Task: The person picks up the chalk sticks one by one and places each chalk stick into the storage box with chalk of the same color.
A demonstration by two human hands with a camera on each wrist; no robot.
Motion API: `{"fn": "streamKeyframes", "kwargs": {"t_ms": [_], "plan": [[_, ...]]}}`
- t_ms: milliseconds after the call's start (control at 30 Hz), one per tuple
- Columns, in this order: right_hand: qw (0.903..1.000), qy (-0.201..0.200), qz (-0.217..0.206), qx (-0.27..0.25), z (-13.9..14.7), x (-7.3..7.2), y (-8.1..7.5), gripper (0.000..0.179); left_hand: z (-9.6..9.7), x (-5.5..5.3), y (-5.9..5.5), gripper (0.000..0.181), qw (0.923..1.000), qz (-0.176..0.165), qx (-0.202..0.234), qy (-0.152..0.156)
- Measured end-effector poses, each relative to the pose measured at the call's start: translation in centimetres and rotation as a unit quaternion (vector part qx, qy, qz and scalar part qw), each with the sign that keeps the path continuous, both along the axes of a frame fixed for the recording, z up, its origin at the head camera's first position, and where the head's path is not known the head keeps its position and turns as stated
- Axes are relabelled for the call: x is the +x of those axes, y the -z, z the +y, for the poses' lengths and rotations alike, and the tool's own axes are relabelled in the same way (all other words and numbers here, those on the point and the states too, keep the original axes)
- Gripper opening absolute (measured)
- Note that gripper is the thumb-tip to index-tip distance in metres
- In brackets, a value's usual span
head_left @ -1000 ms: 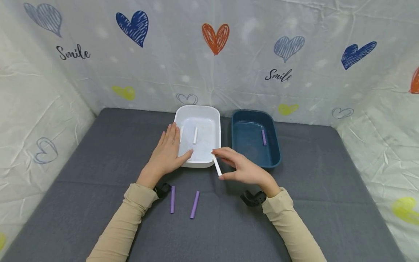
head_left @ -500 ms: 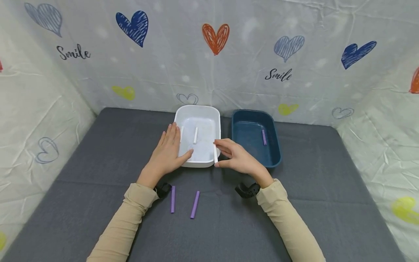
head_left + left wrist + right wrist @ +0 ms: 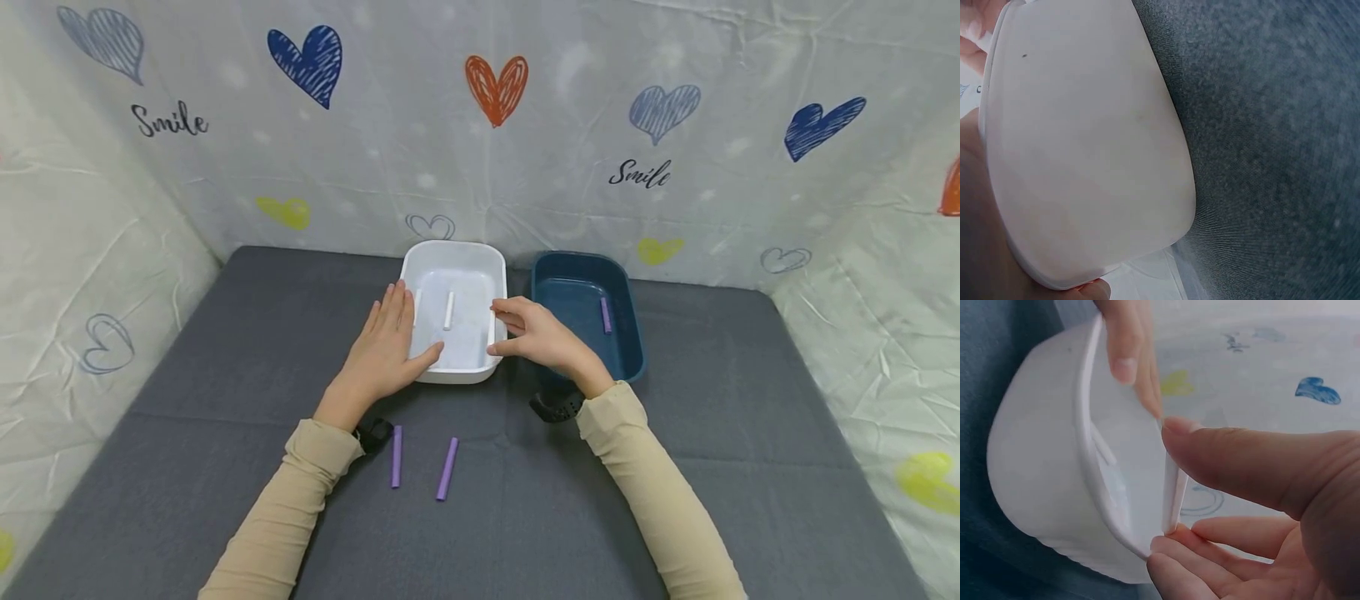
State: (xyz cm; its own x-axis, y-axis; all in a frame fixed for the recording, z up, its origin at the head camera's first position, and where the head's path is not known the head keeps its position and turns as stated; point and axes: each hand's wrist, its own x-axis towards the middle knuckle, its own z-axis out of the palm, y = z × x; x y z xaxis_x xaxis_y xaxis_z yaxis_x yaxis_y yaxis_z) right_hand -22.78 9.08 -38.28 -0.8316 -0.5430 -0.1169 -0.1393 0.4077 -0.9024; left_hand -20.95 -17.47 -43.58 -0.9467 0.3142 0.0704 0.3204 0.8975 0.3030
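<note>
My right hand (image 3: 547, 337) pinches a white chalk stick (image 3: 1173, 494) by its two ends, thumb on one and fingers on the other, right at the right rim of the white plastic basin (image 3: 453, 377). With fingers straight, my left hand (image 3: 377, 350) rests on that basin's left rim, its thumb over the near corner. Inside lie a white chalk stick (image 3: 448, 311) in the middle and another white stick (image 3: 417, 307) by the left wall, partly covered by my left fingers. The basin's outer wall (image 3: 1085, 137) fills much of the left wrist view.
To the right stands a dark blue basin (image 3: 555, 362) with a purple chalk stick (image 3: 605, 316) in it. Nearer on the grey cloth (image 3: 510, 517) lie two purple sticks, one (image 3: 396, 457) beside the left wrist, the other (image 3: 447, 469) further right. A heart-print curtain (image 3: 390, 150) hangs behind.
My right hand has moved forward with the white chalk stick, from the basin's near right corner up along its right rim. The left hand has stayed in place.
</note>
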Motion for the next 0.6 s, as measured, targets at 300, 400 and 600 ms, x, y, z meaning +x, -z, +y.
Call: {"fn": "streamKeyframes", "kwargs": {"t_ms": [300,400,600], "plan": [[0.9993,0.012,0.005,0.034,-0.5,-1.9,-0.3,0.077,0.0,-0.1,0.2,0.099,1.0,0.003,-0.001,0.001],[0.9986,0.013,0.009,0.051,-0.7,-2.4,-0.5,0.077,0.0,-0.1,0.3,0.099,1.0,0.004,-0.002,0.0],[0.9944,-0.001,0.033,0.101,-1.4,-3.8,-1.0,0.077,-0.1,-0.1,0.4,0.099,1.0,0.005,-0.001,0.0]]}}
